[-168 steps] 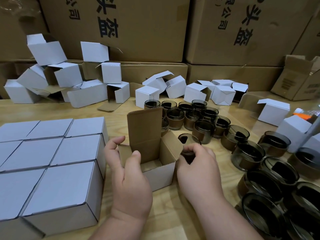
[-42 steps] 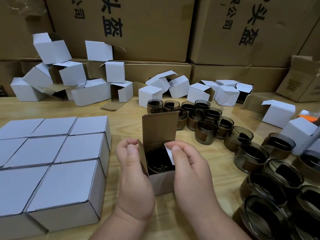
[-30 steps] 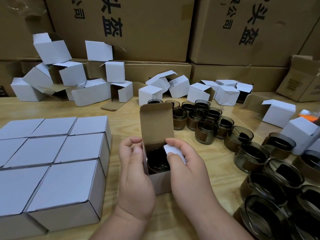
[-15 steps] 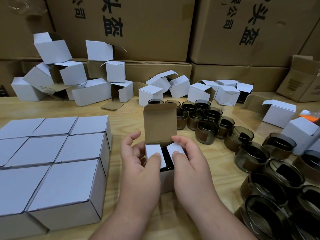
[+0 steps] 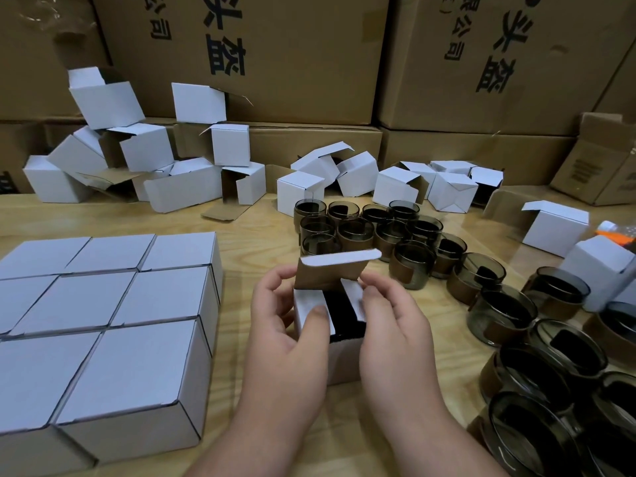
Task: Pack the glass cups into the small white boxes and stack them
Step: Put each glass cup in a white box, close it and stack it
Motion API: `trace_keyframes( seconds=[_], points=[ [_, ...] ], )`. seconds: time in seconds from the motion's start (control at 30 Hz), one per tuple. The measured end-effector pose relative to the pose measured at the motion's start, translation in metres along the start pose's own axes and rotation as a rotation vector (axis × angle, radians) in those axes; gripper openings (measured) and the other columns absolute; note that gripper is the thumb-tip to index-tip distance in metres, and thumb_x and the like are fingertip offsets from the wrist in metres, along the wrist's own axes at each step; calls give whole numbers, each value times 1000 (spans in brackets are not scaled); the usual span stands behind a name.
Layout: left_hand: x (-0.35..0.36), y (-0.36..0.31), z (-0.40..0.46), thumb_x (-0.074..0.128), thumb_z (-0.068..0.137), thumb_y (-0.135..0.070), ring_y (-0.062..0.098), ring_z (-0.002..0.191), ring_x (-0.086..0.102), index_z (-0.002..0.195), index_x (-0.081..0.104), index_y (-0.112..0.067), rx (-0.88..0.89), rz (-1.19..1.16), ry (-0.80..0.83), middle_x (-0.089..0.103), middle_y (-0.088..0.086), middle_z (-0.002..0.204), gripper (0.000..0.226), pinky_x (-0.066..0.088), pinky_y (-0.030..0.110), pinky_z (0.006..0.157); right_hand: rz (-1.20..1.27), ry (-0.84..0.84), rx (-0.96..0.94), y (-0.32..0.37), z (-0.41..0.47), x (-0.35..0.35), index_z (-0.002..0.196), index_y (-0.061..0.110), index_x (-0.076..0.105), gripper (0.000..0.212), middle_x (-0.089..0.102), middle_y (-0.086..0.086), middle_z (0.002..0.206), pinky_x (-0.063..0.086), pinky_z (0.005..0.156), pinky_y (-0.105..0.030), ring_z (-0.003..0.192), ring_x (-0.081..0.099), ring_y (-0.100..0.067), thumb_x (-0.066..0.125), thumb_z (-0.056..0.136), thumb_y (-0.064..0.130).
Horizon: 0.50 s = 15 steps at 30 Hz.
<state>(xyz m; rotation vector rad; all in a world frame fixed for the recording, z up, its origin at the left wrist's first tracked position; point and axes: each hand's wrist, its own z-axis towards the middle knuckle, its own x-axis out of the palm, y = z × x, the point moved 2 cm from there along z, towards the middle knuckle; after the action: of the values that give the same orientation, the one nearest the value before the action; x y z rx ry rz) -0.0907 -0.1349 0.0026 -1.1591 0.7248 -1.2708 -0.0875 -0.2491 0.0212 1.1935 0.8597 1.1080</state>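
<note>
Hands: left hand (image 5: 285, 325) thumb presses the left side flap flat; right hand (image 5: 389, 325) fingers pinch the right flap.
Small white box (image 5: 340, 356): between both hands, on the worktop (image 5: 261, 222).
Glass cup (image 5: 342, 315): inside, dark gap showing between the flaps.
Lid (image 5: 335, 270): hinged at the far edge, tipping toward the hands; probably tucks next.
Packed stack (image 5: 113, 315): left of the left hand.
Loose cups (image 5: 502, 304): right, beyond.
Cartons (image 5: 275, 49): Chinese print, partly cut off.
</note>
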Motion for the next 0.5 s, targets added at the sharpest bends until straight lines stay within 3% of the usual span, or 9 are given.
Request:
trace_keyframes(
  seconds=[0.1, 0.2, 0.3, 0.5],
  points=[
    [0, 1, 1, 59, 83, -23, 6, 97, 68, 107, 56, -57, 35, 10, -28, 69, -19, 108, 42, 53, 15, 74, 75, -28, -52, 4, -1, -1, 95, 25, 73, 24, 74, 22, 90, 44, 68, -3, 87, 66, 9, 50, 104, 25],
    [0, 2, 1, 61, 84, -26, 5, 94, 68, 106, 56, -55, 52, 12, -37, 68, -19, 106, 36, 53, 14, 71, 138, -39, -114, 6, -4, -1, 107, 23, 72, 38, 75, 12, 101, 49, 77, -10, 96, 69, -1, 40, 97, 41],
    [1, 0, 1, 63, 85, -27, 9, 97, 69, 105, 57, -50, 77, 22, -32, 69, -14, 108, 31, 53, 14, 72, 181, -59, -145, 9, -6, -1, 114, 23, 71, 43, 74, 11, 108, 50, 82, -12, 102, 67, -1, 48, 92, 52],
    [1, -3, 0, 73, 83, -40, 11, 108, 69, 109, 57, -48, 82, 4, 23, 70, -14, 114, 32, 55, 24, 83, 153, -93, -153, 10, -3, 0, 106, 23, 71, 30, 74, 15, 101, 48, 75, -10, 94, 67, 1, 54, 89, 41]
  ],
)
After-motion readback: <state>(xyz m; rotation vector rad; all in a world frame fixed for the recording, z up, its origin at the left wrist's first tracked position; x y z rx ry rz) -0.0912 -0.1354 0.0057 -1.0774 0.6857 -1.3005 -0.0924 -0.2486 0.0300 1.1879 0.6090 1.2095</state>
